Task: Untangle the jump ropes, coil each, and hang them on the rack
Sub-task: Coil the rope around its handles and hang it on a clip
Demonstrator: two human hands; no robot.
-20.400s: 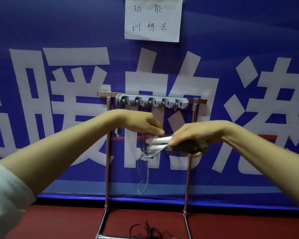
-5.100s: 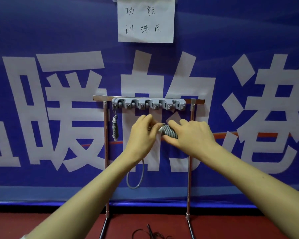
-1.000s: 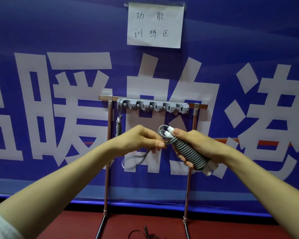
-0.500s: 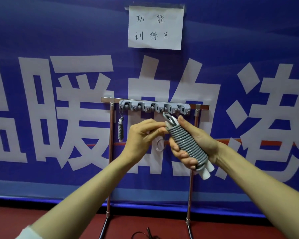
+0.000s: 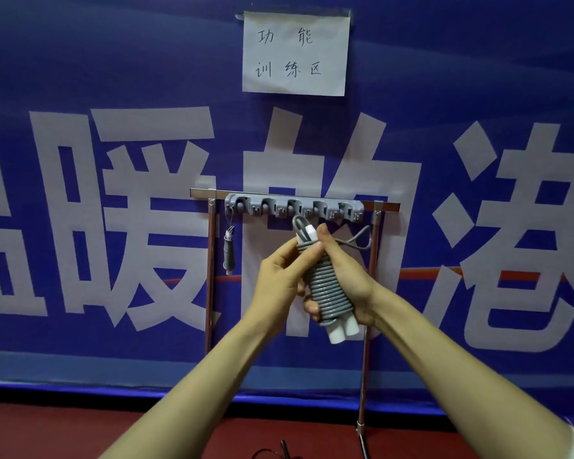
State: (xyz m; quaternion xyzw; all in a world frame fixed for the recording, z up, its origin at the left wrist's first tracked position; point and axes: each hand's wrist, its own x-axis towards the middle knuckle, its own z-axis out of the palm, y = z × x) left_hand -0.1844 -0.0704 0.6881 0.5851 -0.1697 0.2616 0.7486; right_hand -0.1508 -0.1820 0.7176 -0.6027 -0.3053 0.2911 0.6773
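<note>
My right hand [image 5: 348,276] grips a grey jump rope [image 5: 328,289] wound tightly around its two white handles, held nearly upright just below the grey hook strip [image 5: 294,208] of the metal rack [image 5: 376,260]. My left hand [image 5: 280,281] pinches the rope's windings near the top of the bundle. A short loop sticks up at the top and a loose end curves off to the right. Another coiled grey rope [image 5: 228,251] hangs from the leftmost hook. A dark tangled rope [image 5: 279,453] lies on the red floor at the bottom edge.
The rack stands on thin metal legs against a blue banner with large white characters. A white paper sign [image 5: 295,53] is taped above it. Several hooks on the strip to the right of the hung rope carry nothing.
The wound bundle has been tilted from slanted to almost upright and lifted closer to the hook strip. My left hand has closed in onto the top windings, and the loose end now trails right.
</note>
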